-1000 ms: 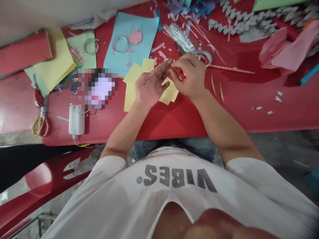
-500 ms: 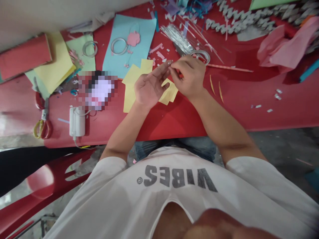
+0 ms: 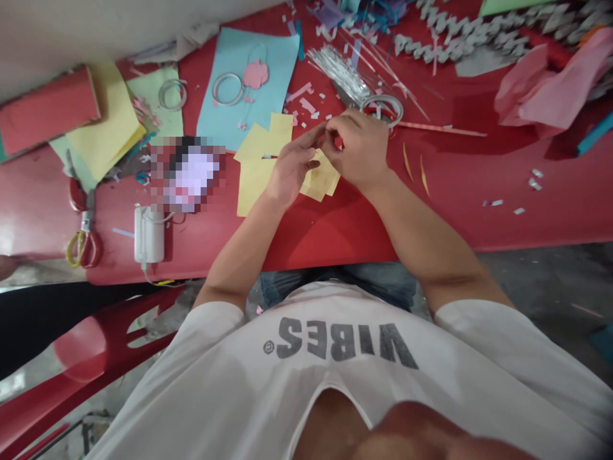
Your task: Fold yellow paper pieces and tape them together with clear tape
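Above pieces of yellow paper [image 3: 258,185] on the red table, my two hands meet at the fingertips. My left hand [image 3: 292,169] has its fingers stretched out towards the right, with the thumb apart below them. Against those fingertips, my right hand [image 3: 359,147] is closed in a pinch; whatever it holds is too small or hidden to name. Just behind the right hand lie a roll of tape [image 3: 395,108] and a bundle of silvery strips [image 3: 342,70]. A pink paper flower [image 3: 256,75] rests on the light blue sheet [image 3: 278,54], beside another tape roll [image 3: 227,89].
Scissors [image 3: 85,223], a white power bank [image 3: 149,236] and a blurred-out phone [image 3: 194,176] lie to the left. A red-and-white stick [image 3: 445,130], pink crumpled paper [image 3: 550,89] and a folded-paper chain [image 3: 460,38] occupy the right. A red chair [image 3: 96,358] stands at lower left.
My left hand has turned, its palm less upward and its fingers closer together. My right hand has shifted slightly left, its pinch still at the left fingertips.
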Motion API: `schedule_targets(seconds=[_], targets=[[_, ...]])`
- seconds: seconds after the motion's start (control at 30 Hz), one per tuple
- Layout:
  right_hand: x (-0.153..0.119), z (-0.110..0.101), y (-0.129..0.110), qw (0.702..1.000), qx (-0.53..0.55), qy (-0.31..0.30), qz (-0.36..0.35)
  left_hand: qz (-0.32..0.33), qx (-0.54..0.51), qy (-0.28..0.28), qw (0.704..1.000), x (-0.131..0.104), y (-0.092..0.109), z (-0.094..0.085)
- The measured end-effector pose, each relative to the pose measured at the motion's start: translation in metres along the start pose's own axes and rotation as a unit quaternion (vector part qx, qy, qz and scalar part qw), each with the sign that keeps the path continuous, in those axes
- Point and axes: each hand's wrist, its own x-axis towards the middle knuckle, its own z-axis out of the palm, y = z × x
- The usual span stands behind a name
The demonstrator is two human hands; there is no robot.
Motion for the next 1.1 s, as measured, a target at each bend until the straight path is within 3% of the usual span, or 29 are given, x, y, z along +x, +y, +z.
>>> schedule_targets(seconds=[0.27, 0.6, 0.97, 1.1], targets=[[0.0, 0.003, 0.0, 0.995, 0.084, 0.048, 0.008, -0.019, 0.004, 0.018, 1.0, 0.003, 0.004, -0.005], [-0.006, 0.0, 0.005, 0.986, 0.162, 0.042, -0.021, -0.028, -0.026, 0.037, 0.999, -0.003, 0.014, -0.001], [-0.004, -0.004, -0.001, 1.0, 0.016, 0.011, -0.015, -0.004, -0.007, 0.018, 1.0, -0.007, 0.022, 0.011], [-0.001, -0.011, -0.004, 0.998, 0.026, 0.046, -0.016, 0.004, 0.022, -0.018, 1.0, -0.005, 0.019, 0.006]])
